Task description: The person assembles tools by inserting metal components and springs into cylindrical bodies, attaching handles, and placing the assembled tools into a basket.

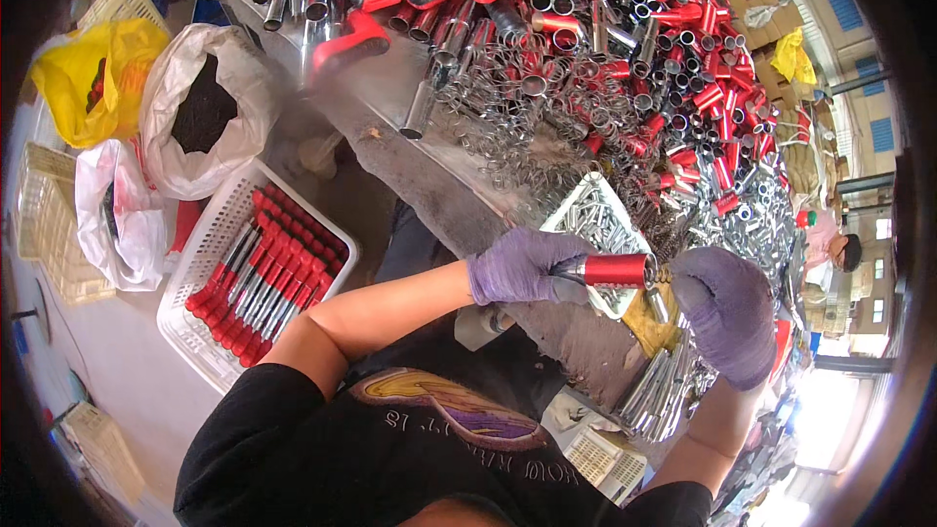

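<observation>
- The left hand [527,268], gloved in purple, is closed around the near end of a red tube [617,270]; the tube lies level in front of the chest, its shiny rim facing right.
- The right hand [724,317], gloved too, is curled beside that rim. Its fingertips are turned away, so I cannot tell how firmly they grip.
- A spring [665,274] shows between the rim and the right hand. Whether part of it sits inside the tube cannot be made out.
- The step in hand looks to be fitting spring and tube together: the left hand steadies, the right works at the mouth.
- The next move would seem to call for keeping the tube still, the coil in line with its opening, and pressing straight so it does not buckle or jump off.
- Beyond the hands, loose springs [498,83] lie tangled on the counter [390,151] among red tubes; a white tray [568,202] of small metal parts is just behind the held tube.
- At the left, apart from the work, a basket [223,220] holds rows of red-and-silver pieces [264,278].
</observation>
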`<state>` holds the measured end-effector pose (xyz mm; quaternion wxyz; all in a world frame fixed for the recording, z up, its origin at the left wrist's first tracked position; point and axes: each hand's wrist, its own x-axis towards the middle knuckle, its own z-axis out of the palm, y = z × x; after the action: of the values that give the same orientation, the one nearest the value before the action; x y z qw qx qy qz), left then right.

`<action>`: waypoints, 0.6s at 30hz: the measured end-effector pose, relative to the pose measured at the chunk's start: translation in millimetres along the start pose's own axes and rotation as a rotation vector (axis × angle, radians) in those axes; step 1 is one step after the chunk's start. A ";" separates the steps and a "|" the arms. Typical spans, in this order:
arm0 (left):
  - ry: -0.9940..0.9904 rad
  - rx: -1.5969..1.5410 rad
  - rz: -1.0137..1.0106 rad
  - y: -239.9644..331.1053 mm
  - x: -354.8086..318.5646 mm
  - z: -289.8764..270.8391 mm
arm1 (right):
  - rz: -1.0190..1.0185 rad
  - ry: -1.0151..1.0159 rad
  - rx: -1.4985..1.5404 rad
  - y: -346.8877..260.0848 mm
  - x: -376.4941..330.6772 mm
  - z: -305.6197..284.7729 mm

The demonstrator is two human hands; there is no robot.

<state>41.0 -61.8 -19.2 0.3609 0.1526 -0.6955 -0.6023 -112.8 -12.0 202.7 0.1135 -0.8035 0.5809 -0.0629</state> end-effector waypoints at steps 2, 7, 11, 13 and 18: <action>-0.031 -0.018 -0.017 1.2 -0.5 -2.1 | 0.044 -0.008 -0.029 -2.9 0.8 -1.2; 0.041 0.006 0.006 -8.9 -4.4 -0.5 | 0.183 0.022 -0.009 -11.4 1.7 2.2; 0.014 0.055 0.002 -7.4 -4.0 -1.4 | 0.314 0.077 0.044 -11.7 0.3 11.3; 0.037 0.016 0.059 -8.7 -3.8 1.7 | 0.278 0.156 0.024 -8.1 -1.6 14.8; 0.090 -0.132 0.090 -17.5 -9.0 1.8 | -0.005 0.106 -0.124 -22.8 1.8 8.9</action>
<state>42.1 -58.7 -38.6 0.4279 0.1238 -0.6434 -0.6226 -89.2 -5.9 199.9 0.0323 -0.8059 0.5871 -0.0694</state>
